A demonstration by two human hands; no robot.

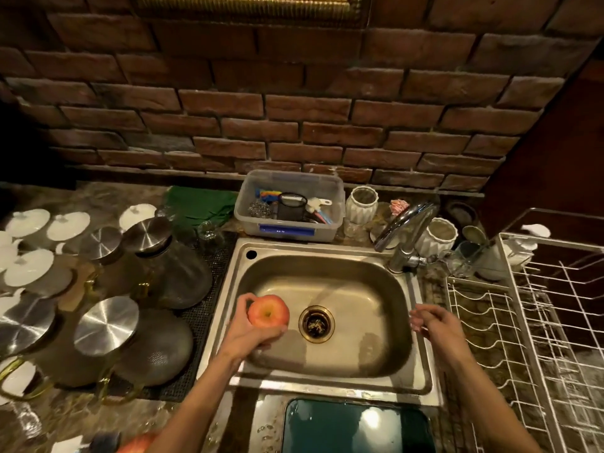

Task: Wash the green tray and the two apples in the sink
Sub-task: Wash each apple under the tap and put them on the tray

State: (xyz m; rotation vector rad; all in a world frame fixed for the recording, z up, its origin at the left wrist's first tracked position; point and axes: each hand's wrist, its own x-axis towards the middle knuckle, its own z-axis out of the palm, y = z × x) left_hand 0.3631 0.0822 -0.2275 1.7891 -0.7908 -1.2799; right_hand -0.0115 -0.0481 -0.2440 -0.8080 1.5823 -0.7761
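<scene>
My left hand [250, 335] grips a red-orange apple [268, 310] over the left side of the steel sink [327, 256], left of the drain [316, 323]. Over the sink's right rim hovers my right hand [431, 323], empty, fingers loosely apart and blurred. The green tray [356, 426] lies wet on the counter in front of the sink, at the bottom edge of view. A second apple [139, 444] shows partly at the bottom left, cut off by the frame. The tap [407, 228] stands at the back right of the sink; no running water is visible.
Glass jugs with steel lids [106, 325] and white lids [29, 266] crowd the counter on the left. A clear plastic tub [289, 204] of scrubbers sits behind the sink. White vases [361, 204] stand near the tap. A white wire dish rack [539, 322] fills the right.
</scene>
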